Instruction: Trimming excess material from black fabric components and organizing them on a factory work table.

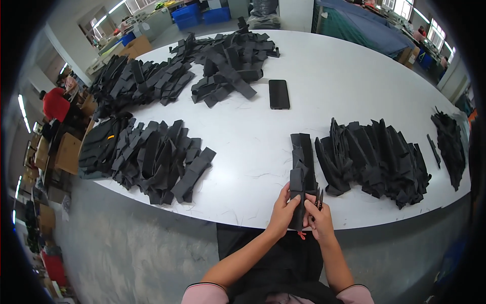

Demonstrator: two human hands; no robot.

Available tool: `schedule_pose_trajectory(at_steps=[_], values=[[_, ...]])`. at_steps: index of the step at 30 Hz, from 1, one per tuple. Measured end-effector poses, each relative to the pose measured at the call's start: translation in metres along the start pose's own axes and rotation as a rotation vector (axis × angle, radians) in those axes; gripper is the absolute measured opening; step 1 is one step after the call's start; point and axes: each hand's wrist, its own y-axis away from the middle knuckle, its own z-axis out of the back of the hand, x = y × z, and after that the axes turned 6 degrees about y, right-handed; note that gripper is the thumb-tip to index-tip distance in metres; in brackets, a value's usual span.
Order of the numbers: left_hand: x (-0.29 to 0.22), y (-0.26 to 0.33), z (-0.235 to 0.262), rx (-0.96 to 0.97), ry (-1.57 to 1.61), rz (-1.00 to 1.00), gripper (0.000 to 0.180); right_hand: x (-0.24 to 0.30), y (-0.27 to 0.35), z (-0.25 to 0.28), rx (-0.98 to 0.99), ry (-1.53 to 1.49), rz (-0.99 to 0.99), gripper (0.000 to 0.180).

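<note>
Your left hand (281,215) has its thumb and fingers clamped on a black strip (298,210), at the lower centre of the frame. Your right hand (322,223) is curled around a small dark pointed tool (319,198), its fingertips at the strip's lower right side; whether they pinch the cloth, you cannot tell from here. The strip is held near the table's edge, probably to keep it close and steady, and the tool seems tucked in the palm to leave fingertips free. More strips (301,142) lie just beyond it. The right pile (379,164) and left pile (162,162) sit either side, perhaps to keep them separate within reach.

The table (359,86) is white and smooth, strewn with loose threads; a phone (279,95) lies upper centre. Behind are blue bins (187,17), top left; grey floor (126,238) shows lower left.
</note>
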Motion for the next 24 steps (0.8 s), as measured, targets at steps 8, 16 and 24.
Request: schedule_pose_trajectory(at_steps=[8,16,24], values=[[-0.012,0.010,0.014,0.040,-0.084,0.053,0.073,0.003,-0.017,-0.018,0.027,0.045,0.053,0.025],[-0.019,0.018,0.012,-0.001,0.033,0.063,0.055,-0.012,-0.012,-0.011,0.092,0.023,-0.080,0.025],[-0.017,0.025,0.009,0.140,-0.246,-0.063,0.080,0.016,-0.019,-0.022,0.046,-0.037,-0.045,0.052]])
